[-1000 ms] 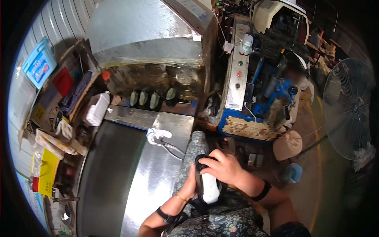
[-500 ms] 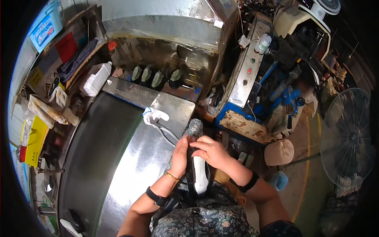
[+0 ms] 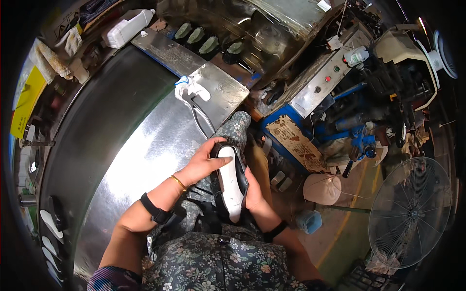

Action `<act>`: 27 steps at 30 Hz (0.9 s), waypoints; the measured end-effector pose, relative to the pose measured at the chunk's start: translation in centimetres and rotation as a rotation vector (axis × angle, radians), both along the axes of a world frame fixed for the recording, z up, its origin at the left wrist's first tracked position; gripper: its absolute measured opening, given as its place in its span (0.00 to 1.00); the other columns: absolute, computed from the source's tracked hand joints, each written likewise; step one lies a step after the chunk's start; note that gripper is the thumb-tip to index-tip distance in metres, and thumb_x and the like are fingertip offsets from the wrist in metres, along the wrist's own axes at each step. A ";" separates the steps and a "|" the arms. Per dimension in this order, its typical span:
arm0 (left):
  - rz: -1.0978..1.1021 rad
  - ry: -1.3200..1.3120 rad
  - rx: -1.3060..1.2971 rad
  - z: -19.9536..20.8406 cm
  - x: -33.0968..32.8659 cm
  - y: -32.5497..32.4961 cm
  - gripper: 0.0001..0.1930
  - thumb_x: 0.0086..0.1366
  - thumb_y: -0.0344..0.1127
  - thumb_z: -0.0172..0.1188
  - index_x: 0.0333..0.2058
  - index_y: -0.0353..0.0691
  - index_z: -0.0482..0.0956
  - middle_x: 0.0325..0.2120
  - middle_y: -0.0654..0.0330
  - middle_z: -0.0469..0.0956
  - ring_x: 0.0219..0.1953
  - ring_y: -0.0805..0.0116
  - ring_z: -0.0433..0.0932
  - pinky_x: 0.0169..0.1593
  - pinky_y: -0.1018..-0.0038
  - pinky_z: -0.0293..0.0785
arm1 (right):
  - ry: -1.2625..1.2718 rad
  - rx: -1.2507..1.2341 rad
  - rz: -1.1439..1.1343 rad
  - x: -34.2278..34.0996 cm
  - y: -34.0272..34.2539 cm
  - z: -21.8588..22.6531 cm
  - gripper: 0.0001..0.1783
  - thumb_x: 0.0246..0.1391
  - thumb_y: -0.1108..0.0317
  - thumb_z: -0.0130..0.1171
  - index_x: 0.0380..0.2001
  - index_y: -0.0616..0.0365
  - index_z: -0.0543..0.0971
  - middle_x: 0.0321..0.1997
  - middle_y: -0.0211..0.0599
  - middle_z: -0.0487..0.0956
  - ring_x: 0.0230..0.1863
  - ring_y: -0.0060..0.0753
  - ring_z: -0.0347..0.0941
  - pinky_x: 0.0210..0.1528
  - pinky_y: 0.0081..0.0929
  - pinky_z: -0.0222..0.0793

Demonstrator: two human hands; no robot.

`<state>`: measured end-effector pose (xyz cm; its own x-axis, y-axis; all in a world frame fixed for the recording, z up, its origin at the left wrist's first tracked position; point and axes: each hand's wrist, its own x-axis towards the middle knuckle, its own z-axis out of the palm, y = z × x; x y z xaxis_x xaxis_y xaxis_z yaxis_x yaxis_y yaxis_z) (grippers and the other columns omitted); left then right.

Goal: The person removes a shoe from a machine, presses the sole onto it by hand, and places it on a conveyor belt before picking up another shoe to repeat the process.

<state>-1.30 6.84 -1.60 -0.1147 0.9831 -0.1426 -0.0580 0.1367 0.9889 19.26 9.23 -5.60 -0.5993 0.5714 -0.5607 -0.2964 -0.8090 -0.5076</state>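
A black shoe (image 3: 217,187) with a long white insole-shaped face (image 3: 228,179) turned up lies over my lap, gripped between both hands. My left hand (image 3: 206,160) wraps its upper left end, the thumb pressed flat on the white face. Along the shoe's right edge, my right hand (image 3: 256,194) is curled against the side; part of its fingers is hidden beneath. Beyond my left hand, a metal tool with two curved handles (image 3: 199,116) rests on the steel tabletop (image 3: 141,165). A white glove (image 3: 183,89) lies at its far end.
A dark conveyor belt (image 3: 107,102) runs along the left, with several black-and-white shoe pieces (image 3: 51,225) at its near end. More shoes (image 3: 208,44) stand in a row at the back. To the right are a blue machine (image 3: 281,116), a bucket (image 3: 309,221) and a large fan (image 3: 412,213).
The view has swung. My hands have parted from their close position at the shoe's far end; the left now presses the white face, and the right has slid down to the right side.
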 end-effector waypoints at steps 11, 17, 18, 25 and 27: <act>-0.116 -0.079 -0.016 -1.4 -0.7 -0.5 0.25 0.64 0.32 0.61 0.57 0.38 0.65 0.48 0.55 0.72 0.51 0.68 0.70 0.56 0.72 0.67 | -0.779 0.749 0.515 -0.8 -0.8 1.1 0.39 0.70 0.44 0.24 0.54 0.69 0.74 0.53 0.60 0.77 0.57 0.52 0.73 0.56 0.36 0.67; -0.098 -0.018 -0.024 -1.5 -0.8 1.5 0.27 0.64 0.33 0.61 0.58 0.35 0.63 0.49 0.52 0.71 0.52 0.65 0.70 0.57 0.71 0.67 | -1.429 1.498 0.460 -4.0 -0.1 4.3 0.18 0.62 0.64 0.45 0.49 0.63 0.74 0.35 0.56 0.81 0.33 0.59 0.77 0.37 0.49 0.73; -0.126 -0.041 -0.023 -1.5 -1.2 1.5 0.27 0.63 0.33 0.61 0.58 0.35 0.64 0.49 0.51 0.71 0.53 0.62 0.71 0.57 0.70 0.67 | -1.325 1.535 0.418 -3.6 0.1 3.8 0.19 0.62 0.63 0.47 0.51 0.65 0.73 0.34 0.55 0.81 0.31 0.57 0.78 0.36 0.46 0.74; -0.153 -0.716 -0.092 -2.2 -2.1 1.1 0.25 0.68 0.38 0.56 0.61 0.35 0.65 0.53 0.54 0.72 0.56 0.65 0.70 0.62 0.69 0.63 | -0.530 1.038 0.332 0.2 -3.1 0.6 0.34 0.69 0.59 0.43 0.70 0.63 0.49 0.67 0.54 0.65 0.68 0.42 0.59 0.68 0.33 0.53; 0.209 -0.892 -0.160 -0.5 0.0 0.3 0.24 0.73 0.43 0.43 0.61 0.34 0.66 0.57 0.55 0.73 0.57 0.63 0.71 0.65 0.67 0.61 | -0.517 0.771 0.250 -2.0 -1.6 2.2 0.35 0.68 0.58 0.45 0.69 0.66 0.50 0.66 0.58 0.65 0.66 0.48 0.61 0.67 0.35 0.55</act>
<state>-1.32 7.19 -2.06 -0.0697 0.9158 -0.3955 -0.8265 0.1690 0.5369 17.25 7.62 -3.40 -0.5375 0.7827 -0.3138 0.2493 -0.2079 -0.9458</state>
